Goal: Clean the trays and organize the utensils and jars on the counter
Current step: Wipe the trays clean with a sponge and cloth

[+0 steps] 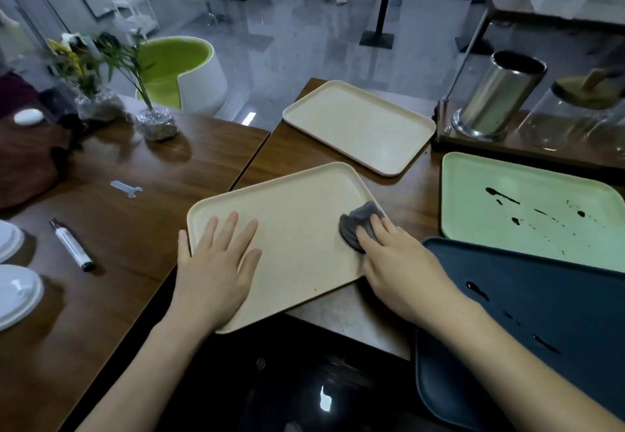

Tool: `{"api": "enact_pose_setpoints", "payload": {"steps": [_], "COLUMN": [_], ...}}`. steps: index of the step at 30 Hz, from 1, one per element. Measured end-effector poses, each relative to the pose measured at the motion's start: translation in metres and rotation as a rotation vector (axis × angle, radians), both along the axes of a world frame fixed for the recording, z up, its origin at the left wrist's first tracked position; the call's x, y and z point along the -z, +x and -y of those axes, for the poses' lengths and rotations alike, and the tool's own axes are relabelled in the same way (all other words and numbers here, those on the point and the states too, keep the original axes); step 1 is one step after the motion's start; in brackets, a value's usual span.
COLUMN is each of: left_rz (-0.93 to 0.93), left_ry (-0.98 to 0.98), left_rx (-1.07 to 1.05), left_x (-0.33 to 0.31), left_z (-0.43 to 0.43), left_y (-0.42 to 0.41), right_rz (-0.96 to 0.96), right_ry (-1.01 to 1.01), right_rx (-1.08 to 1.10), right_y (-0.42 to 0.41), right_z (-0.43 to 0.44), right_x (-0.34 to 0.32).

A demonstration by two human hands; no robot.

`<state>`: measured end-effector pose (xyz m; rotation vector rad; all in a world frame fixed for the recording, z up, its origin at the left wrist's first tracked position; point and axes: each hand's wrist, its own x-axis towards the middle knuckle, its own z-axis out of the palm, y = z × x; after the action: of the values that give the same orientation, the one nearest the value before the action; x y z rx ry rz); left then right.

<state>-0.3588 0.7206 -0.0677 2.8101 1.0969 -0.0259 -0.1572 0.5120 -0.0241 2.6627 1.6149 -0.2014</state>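
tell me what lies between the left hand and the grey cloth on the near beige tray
Nothing: in the head view only bare beige tray surface lies between the flat left hand and the grey cloth under the right hand.

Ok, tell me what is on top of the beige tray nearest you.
On the near beige tray, the left hand lies flat and the right hand presses a grey cloth. The surface beneath both hands and the cloth is covered.
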Motion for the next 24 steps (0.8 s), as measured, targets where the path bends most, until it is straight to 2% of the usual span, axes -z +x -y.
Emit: {"api": "enact_pose_setpoints", "payload": {"steps": [8, 12, 17, 24], "left_rz": [0.060, 0.079, 0.081, 0.076], "left_ry": [0.008, -0.009, -0.019, -0.023], "left_rx": [0.009, -0.014, 0.003, -0.001], "left_x": [0.004, 0.005, 0.001, 0.003], "left_z": [-0.003, -0.003, 0.000, 0.001], "left_y": [0.001, 0.001, 0.000, 0.000], "right_rz": [-0.168, -0.092, -0.003, -0.103], "right_ry": [0.191, 0.120, -0.078, -0.088], "right_rx": [-0.197, -0.178, -0.001, 0.019], "right_y": [-0.096, -0.067, -0.001, 0.030], "right_z": [-0.052, -0.030, -0.009, -0.050], "right_x": [0.027, 0.026, 0.010, 0.010]}}
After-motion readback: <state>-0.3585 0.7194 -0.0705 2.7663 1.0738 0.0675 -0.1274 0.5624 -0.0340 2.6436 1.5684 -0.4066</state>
